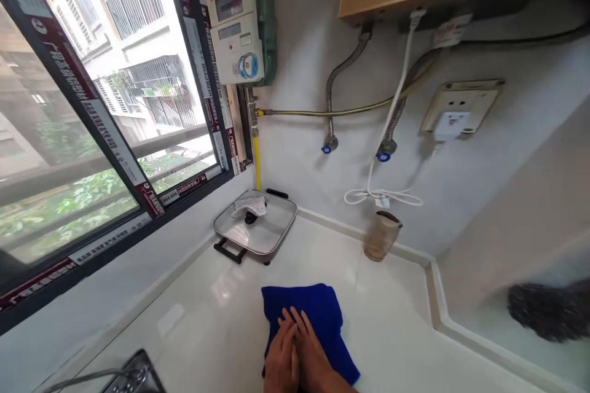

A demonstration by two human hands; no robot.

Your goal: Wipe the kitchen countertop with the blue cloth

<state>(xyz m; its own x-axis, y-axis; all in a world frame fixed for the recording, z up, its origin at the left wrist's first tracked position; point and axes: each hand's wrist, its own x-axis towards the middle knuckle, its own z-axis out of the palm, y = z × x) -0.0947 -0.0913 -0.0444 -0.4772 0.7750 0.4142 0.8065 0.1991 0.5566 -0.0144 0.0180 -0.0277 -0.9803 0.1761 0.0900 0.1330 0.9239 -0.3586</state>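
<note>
A dark blue cloth point(318, 304), folded in loose layers, lies on the white countertop in front of me. My left hand point(280, 356) and my right hand point(310, 344) are side by side above it and touch each other. The right hand's fingers stretch forward over the cloth. The left hand is turned on its side against the right, its fingers extended and partly overlapping the right hand. I see nothing held in either hand. Whether the palms press on the cloth is hidden.
An electric pan with a glass lid point(276, 233) stands in the back corner. A brownish glass jar point(381, 236) is by the back wall. A metal appliance point(136, 374) with a cable sits at lower left. Valves, hoses and a plugged socket point(463, 107) are on the wall.
</note>
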